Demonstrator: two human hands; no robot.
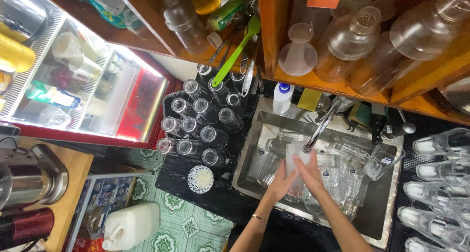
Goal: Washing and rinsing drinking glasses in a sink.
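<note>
- Clear glass [296, 166] stood upright under the tap [320, 127], over the sink [377, 217]
- Clasped between left hand [281, 181] and right hand [308, 173], both grips closed around it

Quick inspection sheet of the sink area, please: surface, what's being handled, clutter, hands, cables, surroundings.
Surface: dark counter around a steel sink.
Job's things: clear glass held under the tap; more glasses piled in the sink.
Clutter: upturned glasses on rack at left, rows of glasses at right, white bottle, yellow sponge.
Hands: left hand and right hand both clasp the glass.
Cables: nothing seen.
Surroundings: wooden shelf with plastic containers above, lit display fridge and white jug at left.
</note>
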